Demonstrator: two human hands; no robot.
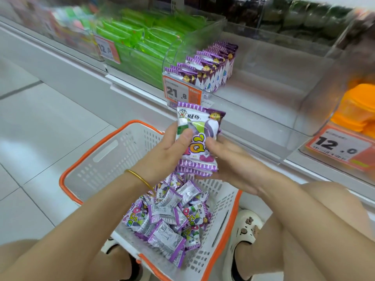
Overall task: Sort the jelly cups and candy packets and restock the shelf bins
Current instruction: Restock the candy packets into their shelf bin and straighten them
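**Held pkt stack** (197, 136): sitting at frame ctr, raised above the basket (87, 159) and not touching it. Long axis is running 12–6, w/ the top seam pointing to 12 and leaning slightly toward 1. Printed face is facing the camera. Lower seams are fanning out at 6, showing several pkts.

**Left hand** (166, 157): gripping the stack from 9, thumb lying across the printed face, fingers hidden behind. A gold bracelet (140, 178) is sitting on that wrist.

**Right hand** (229, 165): holding the stack from 3–4, thumb pressing the front, fingers reaching under the lower seams.

**Loose pkts** (168, 218): lying heaped in the basket at 6 of the stack, axes pointing every way.

**Shelf bin** (263, 57): standing at 12–1 of the stack and holding a row of matching pkts (211, 65) on edge along its left side. The 21.8 price tag (182, 92) is hanging at the bin front, just above the stack's top seam.
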